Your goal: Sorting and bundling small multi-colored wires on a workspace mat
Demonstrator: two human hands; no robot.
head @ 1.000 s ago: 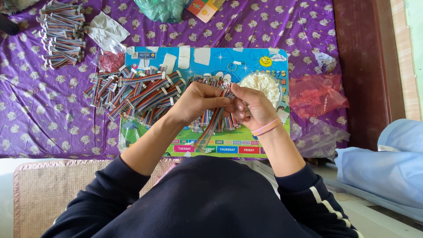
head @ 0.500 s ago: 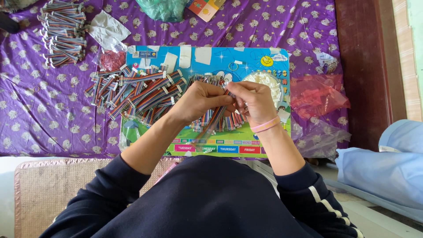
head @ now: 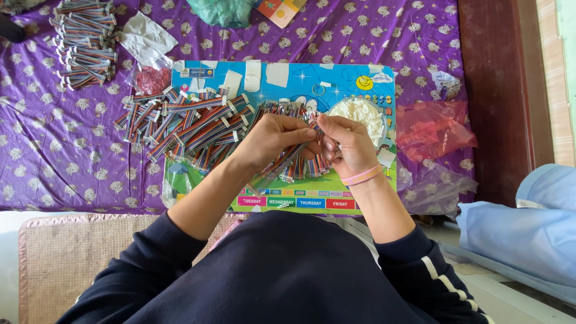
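Purple patterned cloth [head: 372,42]: covers the surface, cut off at top and left edges.
Blue picture board [head: 300,84]: lies flat on the cloth, lower part hidden behind the arms.
Loose heap of rainbow ribbon cables [head: 180,123]: spread over the board's left half and onto the cloth.
Second stack of cables [head: 84,42]: top left, well apart from the hands.
Red plastic bag [head: 435,129]: right of the board.
White connector pieces in a round dish [head: 360,111]: just beyond the right hand; single pieces too small to make out.
Left hand [head: 273,138]: fingers closed on a ribbon cable strip [head: 282,165], which slants down beneath it.
Right hand [head: 345,147]: fingertips pinched at the strip's upper end, touching the left; the end itself is hidden.
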